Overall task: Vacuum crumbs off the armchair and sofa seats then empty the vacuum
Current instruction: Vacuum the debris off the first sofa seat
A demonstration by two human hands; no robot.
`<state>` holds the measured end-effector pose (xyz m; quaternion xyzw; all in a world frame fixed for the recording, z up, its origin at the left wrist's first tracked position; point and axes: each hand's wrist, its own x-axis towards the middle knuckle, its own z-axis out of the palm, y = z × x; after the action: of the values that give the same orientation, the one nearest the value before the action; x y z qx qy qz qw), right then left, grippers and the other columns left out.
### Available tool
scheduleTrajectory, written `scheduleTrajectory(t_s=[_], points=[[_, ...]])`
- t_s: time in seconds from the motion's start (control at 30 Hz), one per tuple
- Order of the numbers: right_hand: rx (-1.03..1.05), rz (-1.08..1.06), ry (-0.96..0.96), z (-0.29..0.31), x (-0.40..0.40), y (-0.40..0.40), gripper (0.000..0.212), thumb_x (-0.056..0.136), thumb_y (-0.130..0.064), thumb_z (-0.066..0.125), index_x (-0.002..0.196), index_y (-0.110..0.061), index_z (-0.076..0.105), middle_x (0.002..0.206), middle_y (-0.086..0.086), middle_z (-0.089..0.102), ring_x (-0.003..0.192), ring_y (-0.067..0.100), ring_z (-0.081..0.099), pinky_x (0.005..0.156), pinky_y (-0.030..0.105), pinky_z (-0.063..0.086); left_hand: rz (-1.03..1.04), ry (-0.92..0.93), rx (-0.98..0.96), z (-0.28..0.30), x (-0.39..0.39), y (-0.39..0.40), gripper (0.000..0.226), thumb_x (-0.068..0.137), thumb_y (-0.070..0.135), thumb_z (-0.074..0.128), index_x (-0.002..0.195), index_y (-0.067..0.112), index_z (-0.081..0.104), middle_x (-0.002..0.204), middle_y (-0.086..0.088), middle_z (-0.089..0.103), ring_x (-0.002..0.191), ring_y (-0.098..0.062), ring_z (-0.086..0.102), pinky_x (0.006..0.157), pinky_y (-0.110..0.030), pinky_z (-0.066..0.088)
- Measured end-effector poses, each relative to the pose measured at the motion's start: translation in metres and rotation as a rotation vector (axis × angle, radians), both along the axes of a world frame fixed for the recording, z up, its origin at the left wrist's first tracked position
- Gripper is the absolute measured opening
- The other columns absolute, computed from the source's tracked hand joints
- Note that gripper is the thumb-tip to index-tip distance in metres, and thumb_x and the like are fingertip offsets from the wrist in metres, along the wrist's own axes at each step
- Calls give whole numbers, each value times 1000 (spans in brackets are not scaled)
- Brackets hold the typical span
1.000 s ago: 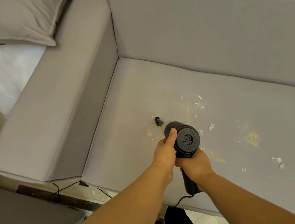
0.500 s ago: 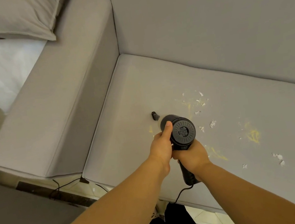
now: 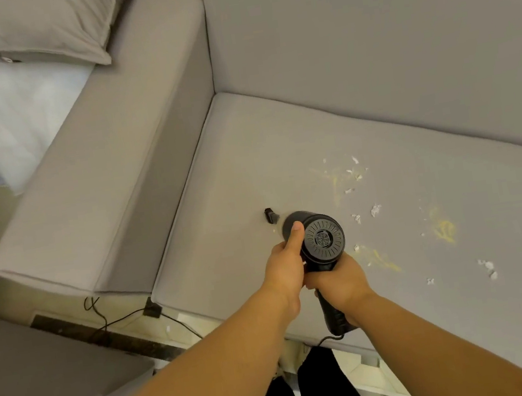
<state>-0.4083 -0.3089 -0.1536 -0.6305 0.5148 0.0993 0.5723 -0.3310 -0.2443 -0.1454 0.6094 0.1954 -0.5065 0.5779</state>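
Grey pillow [image 3: 27, 26] top left on white bedding [image 3: 6, 116]; black cable [image 3: 119, 321] on floor.

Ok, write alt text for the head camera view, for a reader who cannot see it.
Two hands hold a black handheld vacuum over a grey sofa seat: the right hand grips its handle, the left hand steadies its body. White and yellow crumbs lie scattered on the seat to the right of the vacuum.

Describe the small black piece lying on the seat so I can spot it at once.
Start at the grey seat cushion in the corner by the armrest. Find the black handheld vacuum gripped by both hands. The small black piece lies just beyond its far end, toward the armrest: dark and solid, unlike the white and yellow crumbs on the other side.
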Motion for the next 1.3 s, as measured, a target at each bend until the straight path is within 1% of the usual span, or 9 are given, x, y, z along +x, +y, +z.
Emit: scheduleTrajectory(t_s=[0.17,0.4,0.53,0.67,0.7,0.77,0.9,1.07,1.3], points=[[10,0,20,1,-16,16,41,64,2,71,101,-16,65,87,8,71,82,31,65,79,46,57,4,7,-4,0,-16,17,56,87,58,52,121,14,58,111,-5,67,105,-22,62,90,-38,51],[-22,34,19,0,-39,21,40,66,-2,73,102,-17,65,88,7,71,84,29,65,79,46,57,27,17,-27,1,-40,24,55,87,58,53,123,16,57,113,-5,67,107,-23,62,95,-42,50],[-52,45,16,-1,-62,17,42,65,-4,75,103,-19,64,87,5,71,82,27,66,77,44,57,18,20,-47,1,-61,20,53,88,56,52,123,16,56,114,-5,67,107,-22,62,90,-38,51],[-78,29,12,-3,-88,10,40,66,-6,76,99,-24,63,85,2,70,80,24,65,75,42,57,15,35,-69,6,-86,13,49,90,54,51,121,17,58,112,-4,68,104,-20,62,74,-29,50],[-83,14,7,-3,-93,10,40,66,-6,76,97,-27,61,84,2,70,79,24,65,75,41,57,12,37,-71,7,-91,11,49,90,54,51,122,17,58,112,-4,68,104,-20,62,74,-29,50],[-96,-16,-2,-3,-102,9,42,66,-5,76,92,-32,59,83,1,69,78,23,65,74,41,57,0,29,-70,6,-99,8,51,89,54,53,123,17,57,113,-4,68,106,-21,62,83,-33,51],[-89,-57,-23,-6,-111,3,42,66,-4,76,92,-32,59,83,2,70,78,24,66,72,40,57,-16,11,-67,4,-109,-1,53,88,55,53,125,16,56,116,-5,66,111,-23,60,99,-42,47],[-49,-87,-40,-17,-115,5,42,67,-1,76,98,-25,62,87,5,71,81,28,66,77,43,57,-23,-5,-37,-7,-113,-3,55,87,54,55,126,15,56,119,-6,65,113,-23,58,101,-43,46],[-64,-104,-86,-23,-107,9,42,68,0,76,90,-33,60,86,4,71,82,28,67,78,46,57,18,-39,-40,-14,-108,0,56,84,54,59,126,17,55,120,-6,64,113,-25,58,102,-45,45]])
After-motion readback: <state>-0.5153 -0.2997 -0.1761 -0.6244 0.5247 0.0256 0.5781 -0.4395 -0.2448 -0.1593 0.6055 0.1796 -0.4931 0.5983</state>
